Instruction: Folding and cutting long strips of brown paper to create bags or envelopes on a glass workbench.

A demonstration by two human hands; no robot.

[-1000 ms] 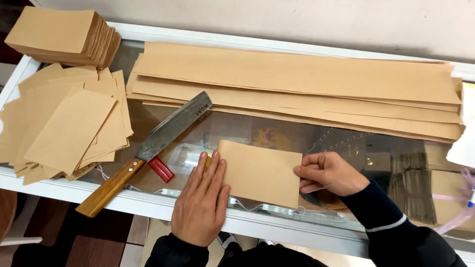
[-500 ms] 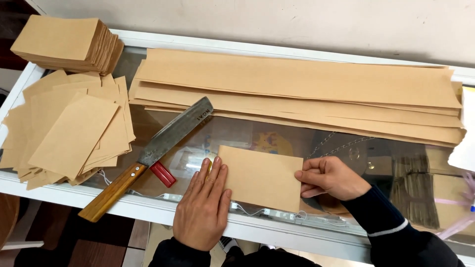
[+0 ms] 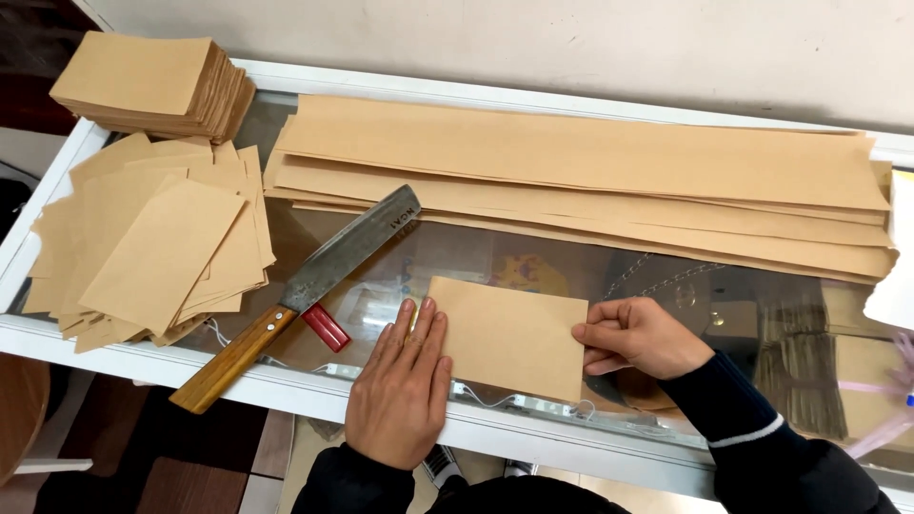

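A small folded sheet of brown paper lies on the glass counter top near the front edge. My left hand lies flat, fingers together, pressing on the sheet's left edge. My right hand pinches the sheet's right edge between thumb and fingers. A large cleaver with a wooden handle rests on the glass just left of my left hand, blade pointing away to the right.
A long pile of brown paper strips spans the back of the counter. Loose cut brown sheets lie fanned at the left, and a neat stack sits at the far left corner. A small red object lies by the cleaver.
Both hands and the sheet stay in nearly the same place; my left hand has settled slightly further onto the sheet's left edge. The cleaver has not moved.
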